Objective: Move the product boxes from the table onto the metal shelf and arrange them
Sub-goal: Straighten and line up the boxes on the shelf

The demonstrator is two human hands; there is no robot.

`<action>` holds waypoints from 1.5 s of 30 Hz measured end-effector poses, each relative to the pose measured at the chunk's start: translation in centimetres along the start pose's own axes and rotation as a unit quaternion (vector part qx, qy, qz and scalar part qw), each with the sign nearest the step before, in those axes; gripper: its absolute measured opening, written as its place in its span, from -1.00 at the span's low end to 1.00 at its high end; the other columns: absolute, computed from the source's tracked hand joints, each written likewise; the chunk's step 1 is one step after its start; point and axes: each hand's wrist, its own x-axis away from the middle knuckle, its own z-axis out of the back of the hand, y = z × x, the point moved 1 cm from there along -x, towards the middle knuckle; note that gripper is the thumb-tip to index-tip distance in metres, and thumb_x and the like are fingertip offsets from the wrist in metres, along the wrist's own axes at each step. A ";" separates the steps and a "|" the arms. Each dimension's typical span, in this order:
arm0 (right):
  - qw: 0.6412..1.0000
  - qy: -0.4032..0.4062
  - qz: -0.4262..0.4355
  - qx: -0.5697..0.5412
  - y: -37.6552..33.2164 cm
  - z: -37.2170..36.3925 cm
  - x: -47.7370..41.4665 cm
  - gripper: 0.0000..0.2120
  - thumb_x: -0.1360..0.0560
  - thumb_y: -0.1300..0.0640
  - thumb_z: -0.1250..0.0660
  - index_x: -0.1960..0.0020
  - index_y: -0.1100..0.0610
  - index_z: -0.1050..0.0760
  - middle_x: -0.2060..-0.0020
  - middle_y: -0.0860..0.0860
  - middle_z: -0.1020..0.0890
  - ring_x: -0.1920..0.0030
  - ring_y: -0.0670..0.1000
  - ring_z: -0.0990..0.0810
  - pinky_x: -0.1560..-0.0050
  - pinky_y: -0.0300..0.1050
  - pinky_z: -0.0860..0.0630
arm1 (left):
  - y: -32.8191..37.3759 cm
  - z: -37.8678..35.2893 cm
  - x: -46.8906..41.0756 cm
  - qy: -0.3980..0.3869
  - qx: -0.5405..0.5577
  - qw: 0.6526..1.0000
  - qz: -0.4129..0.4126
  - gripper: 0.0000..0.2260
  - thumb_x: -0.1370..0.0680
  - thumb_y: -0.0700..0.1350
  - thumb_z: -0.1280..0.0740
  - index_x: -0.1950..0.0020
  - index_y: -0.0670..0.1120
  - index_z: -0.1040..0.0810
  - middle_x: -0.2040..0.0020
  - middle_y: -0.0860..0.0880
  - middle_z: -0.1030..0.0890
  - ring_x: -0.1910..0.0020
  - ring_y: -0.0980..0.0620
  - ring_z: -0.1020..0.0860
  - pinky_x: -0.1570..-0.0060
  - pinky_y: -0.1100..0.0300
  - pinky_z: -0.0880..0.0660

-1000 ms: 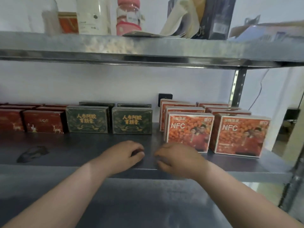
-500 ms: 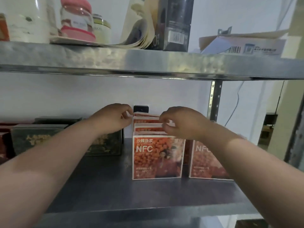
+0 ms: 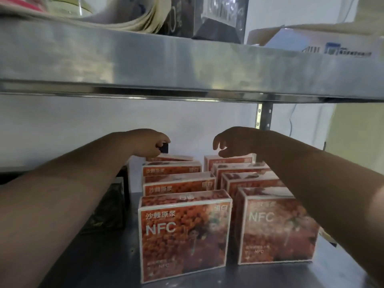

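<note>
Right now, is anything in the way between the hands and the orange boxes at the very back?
Nothing visible is. The left hand hangs just above the rearmost box of the left row, and the right hand just above the rearmost box of the right row. Whether fingers touch them, I cannot tell.

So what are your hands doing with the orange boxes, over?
Left hand, right hand empty, over back row. Orange boxes upright, two rows on shelf. Nothing blocking.

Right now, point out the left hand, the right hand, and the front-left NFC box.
left hand (image 3: 152,143), head view, on its knuckles.
right hand (image 3: 234,142), head view, on the back of the hand.
front-left NFC box (image 3: 182,238), head view, on its front face.
</note>
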 end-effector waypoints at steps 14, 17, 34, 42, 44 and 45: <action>0.987 -0.149 -0.007 -0.050 6.1 -3.3 -4.0 -0.62 -0.45 0.10 -0.52 -0.14 -0.26 -0.50 -0.11 -0.16 -0.64 -0.14 -0.06 -0.59 -0.28 0.05 -0.53 | 0.7 -1.5 -1.3 -0.058 -0.029 0.998 0.024 -0.68 -0.63 -0.05 -0.26 -0.37 0.16 -0.51 -0.25 0.10 -0.57 -0.10 0.10 -0.52 -0.09 0.10 -0.46; 0.984 -0.157 -0.010 -0.081 6.3 -3.4 -4.9 -0.62 -0.42 0.10 -0.55 0.01 -0.34 -0.51 -0.05 -0.17 -0.66 -0.12 -0.03 -0.62 -0.22 0.10 -0.59 | 0.4 -1.1 -1.0 -0.060 -0.032 0.997 0.038 -0.67 -0.61 -0.03 -0.32 -0.39 0.11 -0.52 -0.24 0.05 -0.60 -0.13 0.06 -0.55 -0.10 0.09 -0.45; 0.994 -0.110 0.010 -0.011 5.3 -4.1 -6.6 -0.56 -0.48 -0.01 -0.51 -0.33 -0.10 -0.51 -0.09 -0.15 -0.57 -0.13 -0.04 -0.55 -0.30 0.03 -0.51 | -0.6 -1.3 -0.3 -0.053 -0.016 0.997 0.045 -0.68 -0.62 -0.06 -0.32 -0.37 0.06 -0.56 -0.28 0.04 -0.60 -0.19 0.05 -0.55 -0.09 0.15 -0.39; 0.996 -0.081 0.020 0.017 5.0 -4.6 -7.2 -0.55 -0.50 -0.11 -0.46 -0.35 -0.08 -0.50 -0.04 -0.17 -0.55 -0.10 -0.08 -0.47 -0.32 -0.03 -0.42 | -0.9 -1.4 0.0 -0.051 -0.020 0.998 0.041 -0.68 -0.62 -0.06 -0.30 -0.39 0.08 -0.54 -0.29 0.03 -0.60 -0.21 0.03 -0.54 -0.09 0.15 -0.38; 0.997 -0.074 0.025 0.028 4.8 -4.7 -7.3 -0.55 -0.51 -0.13 -0.44 -0.35 -0.07 -0.50 -0.12 -0.14 -0.59 -0.09 -0.09 -0.46 -0.29 -0.07 -0.42 | -1.0 -1.5 0.0 -0.047 -0.010 0.998 0.044 -0.67 -0.62 -0.07 -0.32 -0.39 0.09 -0.54 -0.30 0.04 -0.59 -0.21 0.03 -0.53 -0.09 0.14 -0.37; 0.997 -0.072 0.026 0.031 4.8 -4.7 -7.4 -0.55 -0.51 -0.13 -0.44 -0.36 -0.07 -0.50 -0.16 -0.12 -0.61 -0.08 -0.09 -0.46 -0.28 -0.08 -0.42 | -1.0 -1.5 0.0 -0.047 -0.007 0.998 0.044 -0.66 -0.62 -0.07 -0.32 -0.39 0.09 -0.54 -0.30 0.04 -0.59 -0.21 0.04 -0.53 -0.08 0.14 -0.37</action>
